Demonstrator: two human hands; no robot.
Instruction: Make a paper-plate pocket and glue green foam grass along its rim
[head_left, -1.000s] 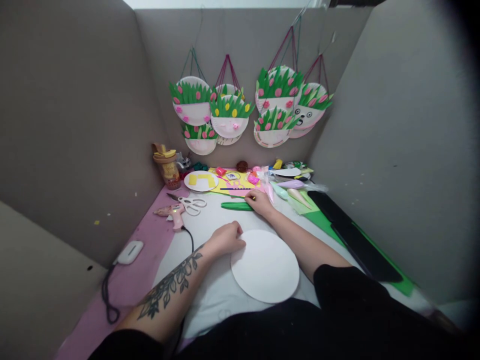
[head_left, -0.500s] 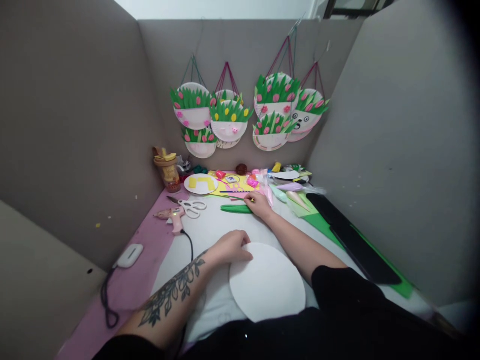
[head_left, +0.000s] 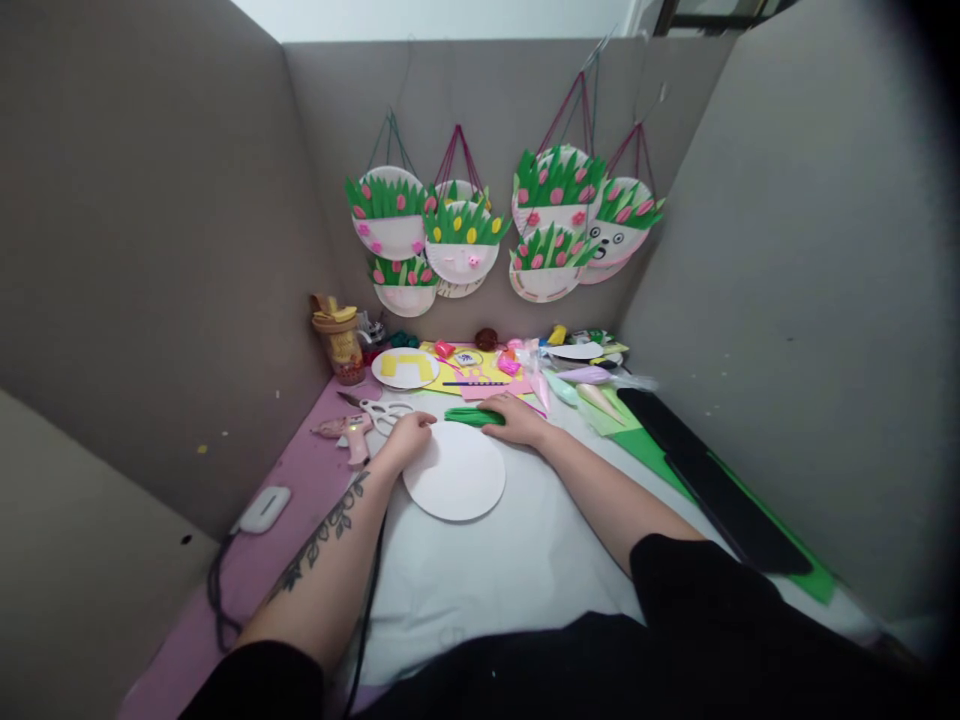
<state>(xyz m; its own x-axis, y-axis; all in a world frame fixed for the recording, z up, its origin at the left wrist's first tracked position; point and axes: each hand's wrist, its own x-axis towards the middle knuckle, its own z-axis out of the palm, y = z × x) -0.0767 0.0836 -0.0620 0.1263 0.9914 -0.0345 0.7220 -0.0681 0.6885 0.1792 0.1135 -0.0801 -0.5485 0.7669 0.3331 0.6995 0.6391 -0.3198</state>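
Observation:
A white round paper plate (head_left: 454, 480) lies in the middle of the white-covered table. My left hand (head_left: 409, 440) is closed on its upper left rim, fingers pinching the edge. Just beyond the plate is a bundle of long green paper strips (head_left: 461, 414). My right hand (head_left: 519, 420) has its fingers curled over the right end of that bundle; part of the strips is hidden beneath them. White-handled scissors (head_left: 386, 412) and a pink glue gun (head_left: 351, 430) rest to the left of my left hand.
Paper-plate baskets with green grass and tulips (head_left: 461, 240) hang on the back partition. Along the back stand a brown cup (head_left: 343, 345), a plate with yellow pieces (head_left: 405, 369) and craft bits. A black strip (head_left: 727, 500) lies right; a white case (head_left: 264, 509) sits left. Grey partitions enclose the table.
My left hand has carried the white plate forward and left, away from my body. My right hand has come down onto the green strips; the thin strip it held no longer shows apart.

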